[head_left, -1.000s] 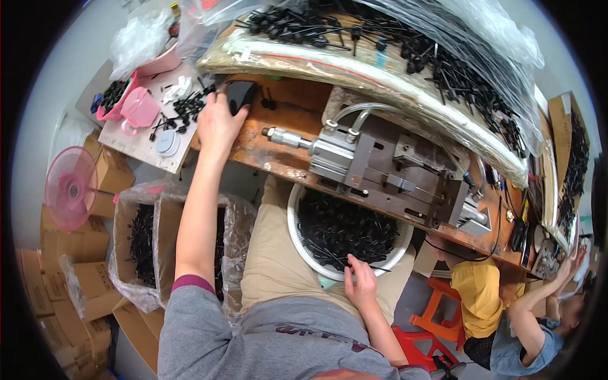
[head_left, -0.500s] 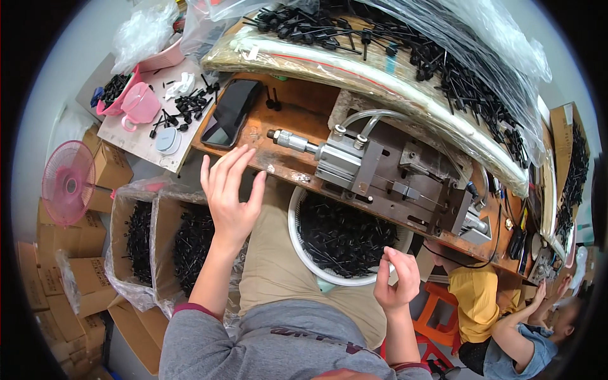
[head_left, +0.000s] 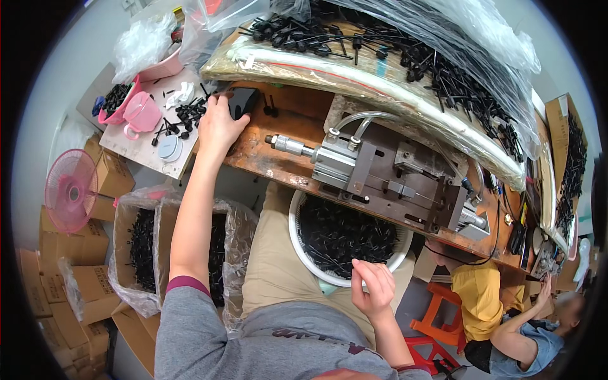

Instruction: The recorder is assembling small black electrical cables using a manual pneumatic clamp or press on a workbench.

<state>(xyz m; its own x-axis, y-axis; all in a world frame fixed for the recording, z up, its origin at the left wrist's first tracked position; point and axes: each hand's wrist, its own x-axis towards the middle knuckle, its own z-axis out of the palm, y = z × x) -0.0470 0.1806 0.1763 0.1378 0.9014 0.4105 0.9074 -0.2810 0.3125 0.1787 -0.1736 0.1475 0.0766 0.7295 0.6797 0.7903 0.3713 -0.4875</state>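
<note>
Left of the machine (head_left: 400,189), phone (head_left: 243,101) covered by spread left hand (head_left: 220,125); right hand (head_left: 375,286) pinched, any hold indiscernible. On machine's near side, basket (head_left: 294,229) heaped with black parts (head_left: 342,234); much seemingly left, done share unclear.

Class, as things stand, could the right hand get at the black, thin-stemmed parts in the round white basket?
Likely yes: the right hand is at the basket's near rim, and the open top exposes the parts.

— On the left?
— Stretched far forward at the left arm (head_left: 195,221), almost straight, with left hand (head_left: 218,130) palm down, thumb (head_left: 243,120) apart.
— And right?
— Slanted leftward at the right forearm (head_left: 392,339), with right hand (head_left: 375,290) loosely curled.
</note>
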